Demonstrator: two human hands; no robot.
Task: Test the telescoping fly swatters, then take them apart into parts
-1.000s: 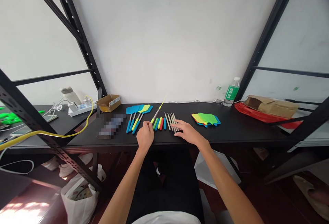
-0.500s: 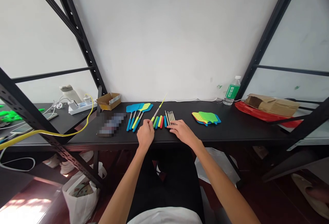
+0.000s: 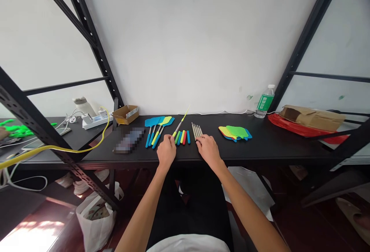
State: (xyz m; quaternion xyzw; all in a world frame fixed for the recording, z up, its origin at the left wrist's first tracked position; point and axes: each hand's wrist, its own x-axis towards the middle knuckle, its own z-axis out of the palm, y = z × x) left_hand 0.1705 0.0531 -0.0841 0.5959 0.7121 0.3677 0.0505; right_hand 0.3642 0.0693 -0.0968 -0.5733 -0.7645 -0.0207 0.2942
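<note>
My left hand [image 3: 167,152] is closed round the lower end of a small fly swatter [image 3: 178,126], which has a yellow grip and a metal rod. Its thin yellow head points up and away, seen edge-on. My right hand [image 3: 208,148] curls its fingers over the near ends of several slim metal rods [image 3: 196,129] lying side by side. Between my hands is a row of loose coloured grips [image 3: 184,137]: green, blue, yellow and red. Left of my left hand lie several swatters [image 3: 156,128] with blue and yellow heads. A pile of flat coloured heads [image 3: 237,131] rests to the right.
On the black table [image 3: 271,144] stand an open cardboard box [image 3: 126,115] at the back left and a water bottle [image 3: 265,102] at the back right. A yellow cable [image 3: 58,148] crosses the left side. Farther right, brown cardboard [image 3: 312,118] lies on red plastic.
My right hand and the metal rods have slid slightly right, away from the row of grips. My left hand still holds the fly swatter. The whole view has shifted a little.
</note>
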